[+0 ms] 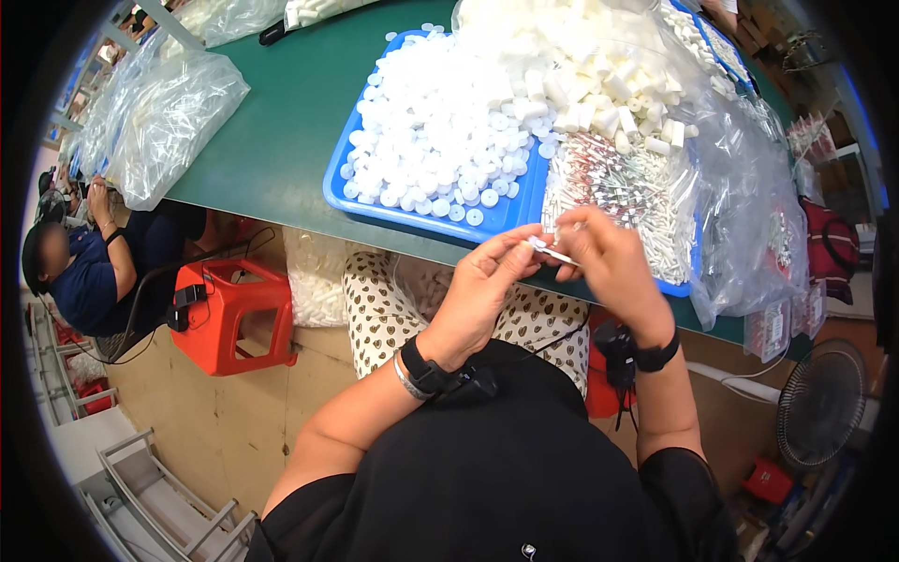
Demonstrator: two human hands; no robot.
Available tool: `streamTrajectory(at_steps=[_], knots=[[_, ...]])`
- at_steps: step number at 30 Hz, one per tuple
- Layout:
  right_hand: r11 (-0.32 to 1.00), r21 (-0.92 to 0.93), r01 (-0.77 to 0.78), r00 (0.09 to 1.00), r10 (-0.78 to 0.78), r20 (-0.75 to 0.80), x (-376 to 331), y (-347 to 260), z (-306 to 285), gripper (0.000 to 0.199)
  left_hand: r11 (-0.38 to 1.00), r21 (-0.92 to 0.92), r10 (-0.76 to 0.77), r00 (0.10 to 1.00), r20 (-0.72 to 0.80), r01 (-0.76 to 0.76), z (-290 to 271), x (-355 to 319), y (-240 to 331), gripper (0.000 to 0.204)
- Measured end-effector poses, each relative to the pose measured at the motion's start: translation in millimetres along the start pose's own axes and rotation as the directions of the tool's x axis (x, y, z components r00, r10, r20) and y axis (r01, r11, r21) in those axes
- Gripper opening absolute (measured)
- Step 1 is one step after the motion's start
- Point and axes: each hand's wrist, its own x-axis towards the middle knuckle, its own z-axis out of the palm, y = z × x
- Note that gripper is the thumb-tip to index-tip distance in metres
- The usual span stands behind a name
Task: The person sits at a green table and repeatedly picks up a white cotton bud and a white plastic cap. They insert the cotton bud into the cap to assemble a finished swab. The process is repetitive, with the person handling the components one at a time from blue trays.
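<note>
Just above my lap, at the table's front edge, both hands meet around a thin white stick-like piece [559, 255]. My left hand [479, 292] pinches its left end, where a small pale part shows between thumb and fingers. My right hand [613, 267] is closed at the other end, its fingertips partly hidden. Right behind the hands is a blue tray [487, 223]. Its left side holds a heap of translucent white discs [440, 136]. In its right side lie many thin white sticks [646, 192], some with reddish or greenish parts.
White foam-like cylinders [623, 103] spill from a clear bag behind the sticks. Another clear plastic bag [749, 225] hangs over the table's right edge. A red stool [229, 314] stands at left, near a seated person [89, 272]. A black fan [822, 403] is at lower right.
</note>
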Motion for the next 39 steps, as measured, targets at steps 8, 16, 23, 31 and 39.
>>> streamTrajectory(at_steps=[8,16,23,31,39], knots=[[0.506,-0.836,-0.211,0.935,-0.145,-0.323,108,44,-84,0.024,0.977,-0.176,-0.126,0.992,-0.014,0.122,-4,-3,2,0.037],[0.697,-0.710,-0.104,0.877,-0.272,-0.395,93,59,-88,0.029,0.981,-0.161,-0.116,0.993,-0.024,0.111,-13,-1,7,0.044],[0.930,-0.312,0.195,0.962,-0.243,-0.125,2,9,-23,0.023,0.998,-0.062,0.028,0.999,0.036,-0.025,-1,-3,11,0.039],[0.993,-0.098,0.063,0.998,-0.061,0.028,-29,18,12,0.026,0.961,0.230,0.139,0.988,0.068,-0.151,0,-8,4,0.030],[0.653,0.542,-0.528,0.823,0.236,0.518,-27,13,-4,0.020,0.930,0.347,0.068,0.984,0.163,-0.122,-5,-11,4,0.028]])
